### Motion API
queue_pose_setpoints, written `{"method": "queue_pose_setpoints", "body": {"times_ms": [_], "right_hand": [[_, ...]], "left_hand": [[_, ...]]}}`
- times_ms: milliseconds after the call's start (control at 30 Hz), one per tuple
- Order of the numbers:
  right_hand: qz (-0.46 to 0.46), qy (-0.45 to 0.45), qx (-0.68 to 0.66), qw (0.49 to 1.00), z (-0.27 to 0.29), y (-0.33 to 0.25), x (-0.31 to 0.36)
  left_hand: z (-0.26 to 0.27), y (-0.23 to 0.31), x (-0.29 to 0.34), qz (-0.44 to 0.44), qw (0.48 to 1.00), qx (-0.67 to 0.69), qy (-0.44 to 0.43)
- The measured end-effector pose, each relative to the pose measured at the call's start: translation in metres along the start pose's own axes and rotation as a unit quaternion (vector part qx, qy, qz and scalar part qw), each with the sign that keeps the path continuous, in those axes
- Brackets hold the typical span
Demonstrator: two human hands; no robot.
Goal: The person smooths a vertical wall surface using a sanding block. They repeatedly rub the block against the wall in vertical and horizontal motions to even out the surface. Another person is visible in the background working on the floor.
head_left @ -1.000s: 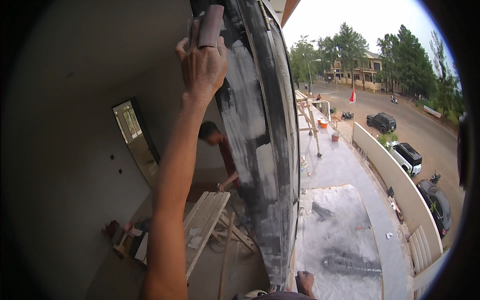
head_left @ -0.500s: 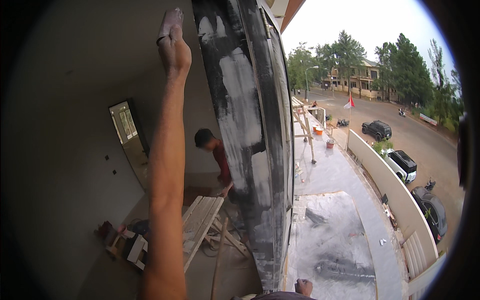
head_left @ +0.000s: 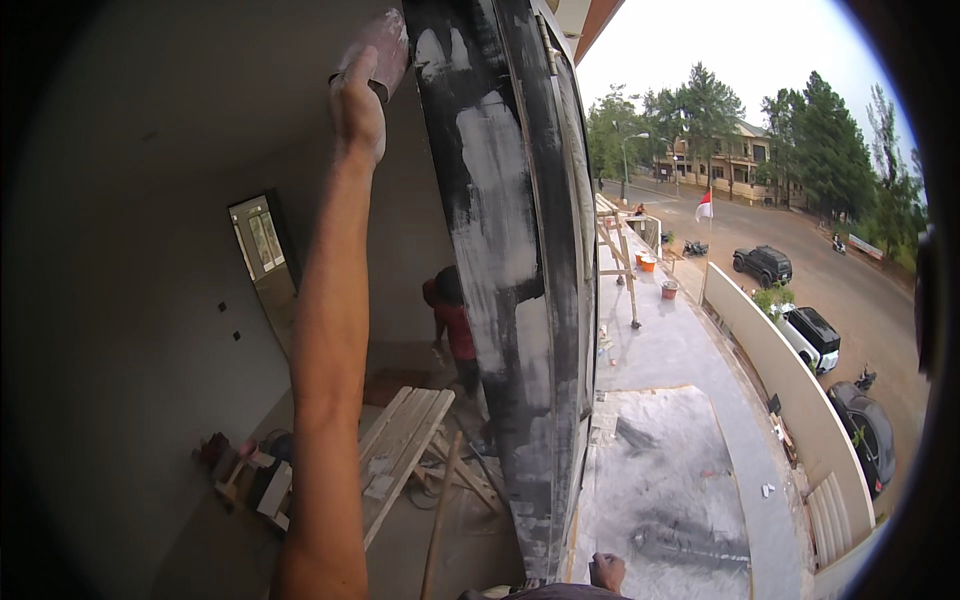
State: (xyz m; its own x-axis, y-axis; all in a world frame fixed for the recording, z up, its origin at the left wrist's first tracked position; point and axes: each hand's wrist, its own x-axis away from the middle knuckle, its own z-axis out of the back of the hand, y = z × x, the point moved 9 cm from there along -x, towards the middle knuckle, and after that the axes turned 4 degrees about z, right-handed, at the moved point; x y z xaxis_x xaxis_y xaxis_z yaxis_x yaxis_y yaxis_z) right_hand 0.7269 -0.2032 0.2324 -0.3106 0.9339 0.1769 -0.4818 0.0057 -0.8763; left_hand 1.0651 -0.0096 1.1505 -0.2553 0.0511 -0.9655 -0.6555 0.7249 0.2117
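My left arm is raised up the left side, and its dusty left hand [head_left: 360,105] grips a curled, reddish sheet of sandpaper [head_left: 390,50] coated in pale dust. The sheet's edge reaches the upper left edge of a tall black panel [head_left: 495,180] smeared with whitish-grey patches. Low in the picture, my right hand [head_left: 607,573] shows only in part, its fingers curled in. Whatever it may hold is hidden.
Inside, a person in a red shirt [head_left: 455,325] stands partly behind the panel. A wooden trestle bench [head_left: 405,440] and a pole [head_left: 440,520] stand below. Outside are a dusty sheet [head_left: 660,450], a low wall [head_left: 790,370], buckets [head_left: 668,289] and parked cars [head_left: 765,264].
My left hand has moved right with the sandpaper, toward the panel's edge. The view has shifted slightly. The person in red has turned and moved further behind the panel.
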Motion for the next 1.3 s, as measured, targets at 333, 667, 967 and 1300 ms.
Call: {"method": "queue_pose_setpoints", "body": {"times_ms": [333, 667, 967, 1300], "right_hand": [[0.034, -0.019, 0.031, 0.999, -0.032, 0.01, -0.01], [0.047, -0.052, 0.021, 0.997, -0.011, 0.046, -0.008], [-0.037, -0.045, -0.015, 0.998, -0.008, 0.051, -0.02], [-0.014, -0.049, 0.037, 0.998, -0.006, 0.044, -0.018]], "left_hand": [[-0.056, 0.04, 0.019, -0.2, 0.92, -0.333, -0.055], [-0.011, 0.029, 0.01, -0.106, 0.968, -0.221, 0.057], [-0.016, -0.005, 0.026, -0.066, 0.997, -0.04, -0.001], [-0.003, 0.008, 0.089, -0.064, 0.99, -0.126, 0.022]]}}
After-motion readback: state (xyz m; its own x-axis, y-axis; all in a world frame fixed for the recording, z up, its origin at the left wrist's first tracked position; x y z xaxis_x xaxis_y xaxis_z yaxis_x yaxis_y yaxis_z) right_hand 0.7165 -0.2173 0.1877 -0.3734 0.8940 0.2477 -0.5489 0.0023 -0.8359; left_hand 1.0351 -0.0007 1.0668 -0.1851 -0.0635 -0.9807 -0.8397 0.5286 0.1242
